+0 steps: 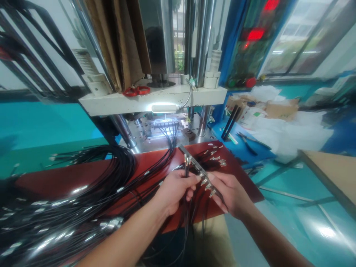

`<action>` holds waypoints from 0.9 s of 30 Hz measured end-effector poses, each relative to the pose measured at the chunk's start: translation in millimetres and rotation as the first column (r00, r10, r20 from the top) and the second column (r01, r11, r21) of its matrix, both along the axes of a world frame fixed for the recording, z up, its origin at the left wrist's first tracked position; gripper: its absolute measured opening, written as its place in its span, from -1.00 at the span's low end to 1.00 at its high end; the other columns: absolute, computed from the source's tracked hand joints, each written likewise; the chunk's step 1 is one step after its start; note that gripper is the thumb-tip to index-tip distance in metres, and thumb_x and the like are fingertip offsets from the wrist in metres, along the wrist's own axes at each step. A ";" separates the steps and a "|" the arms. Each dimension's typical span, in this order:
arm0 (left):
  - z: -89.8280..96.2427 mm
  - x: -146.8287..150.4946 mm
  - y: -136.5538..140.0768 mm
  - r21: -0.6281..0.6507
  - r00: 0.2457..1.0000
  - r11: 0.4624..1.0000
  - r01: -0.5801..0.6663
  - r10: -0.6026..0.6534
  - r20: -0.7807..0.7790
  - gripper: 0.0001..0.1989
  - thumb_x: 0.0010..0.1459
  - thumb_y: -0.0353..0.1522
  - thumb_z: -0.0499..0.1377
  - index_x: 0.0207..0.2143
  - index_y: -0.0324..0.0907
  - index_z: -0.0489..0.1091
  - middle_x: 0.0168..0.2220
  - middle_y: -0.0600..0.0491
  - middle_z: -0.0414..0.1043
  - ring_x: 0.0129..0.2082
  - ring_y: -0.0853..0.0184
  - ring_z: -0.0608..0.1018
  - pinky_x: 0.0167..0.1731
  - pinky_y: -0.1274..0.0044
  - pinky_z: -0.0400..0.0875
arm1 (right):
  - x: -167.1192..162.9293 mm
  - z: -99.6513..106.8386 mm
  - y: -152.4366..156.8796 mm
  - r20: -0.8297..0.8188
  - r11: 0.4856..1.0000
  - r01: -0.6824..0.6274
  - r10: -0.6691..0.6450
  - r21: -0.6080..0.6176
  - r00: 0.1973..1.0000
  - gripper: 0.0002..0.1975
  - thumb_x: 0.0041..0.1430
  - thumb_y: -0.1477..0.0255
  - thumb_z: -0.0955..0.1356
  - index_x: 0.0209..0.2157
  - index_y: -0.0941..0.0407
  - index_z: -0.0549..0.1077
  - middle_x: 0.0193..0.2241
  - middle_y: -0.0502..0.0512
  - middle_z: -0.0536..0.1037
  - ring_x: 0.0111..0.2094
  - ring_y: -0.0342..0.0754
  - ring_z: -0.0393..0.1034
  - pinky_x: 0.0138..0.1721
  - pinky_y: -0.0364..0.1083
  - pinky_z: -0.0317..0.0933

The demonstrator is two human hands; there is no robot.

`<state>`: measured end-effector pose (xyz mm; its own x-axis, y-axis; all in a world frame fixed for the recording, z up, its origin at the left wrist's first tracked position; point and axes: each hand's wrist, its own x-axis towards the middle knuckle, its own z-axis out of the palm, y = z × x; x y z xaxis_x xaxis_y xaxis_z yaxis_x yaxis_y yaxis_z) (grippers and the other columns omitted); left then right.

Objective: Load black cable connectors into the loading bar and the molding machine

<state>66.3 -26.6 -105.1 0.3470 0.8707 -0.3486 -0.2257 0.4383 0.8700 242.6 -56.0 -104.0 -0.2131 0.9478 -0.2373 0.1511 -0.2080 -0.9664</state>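
Note:
My left hand (178, 187) is closed around a few black cables (186, 168), their metal-tipped ends pointing up between thumb and fingers. In my right hand (229, 191) is a dark metal bar (196, 165), gripped by its near end and slanting away to the upper left. Several small metal connectors (206, 182) sit along the bar's edge, and the cable ends in my left hand meet it near its far end. Whether those ends are seated in the bar I cannot tell. Below my left hand the cables hang past the board's front edge.
A reddish-brown board (150, 167) carries large bundles of black cables (119, 167) on the left. Behind it stands a press with a white plate (111, 102), a lit lamp (164, 108) and cables in its bed. Red-handled scissors (136, 91) rest on the plate; pliers (247, 144) lie right.

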 end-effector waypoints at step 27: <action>3.3 -14.8 6.9 -0.040 1.000 0.999 0.001 -0.002 -0.015 -0.63 0.04 -0.24 0.34 -0.24 -0.25 0.28 -0.53 0.11 0.20 -0.72 0.53 0.05 -0.85 0.74 -0.13 | 0.5 7.4 2.0 -0.016 0.998 0.032 -0.033 -0.047 0.999 -0.59 0.26 0.09 0.19 -0.33 0.19 0.33 -0.72 -0.05 0.20 -0.78 -0.24 0.02 -0.81 -0.25 -0.17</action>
<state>51.4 -19.7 -101.8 0.3426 0.8554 -0.3884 -0.2118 0.4731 0.8552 243.0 -54.0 -96.5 -0.1871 0.9423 -0.2776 0.1273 -0.2570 -0.9580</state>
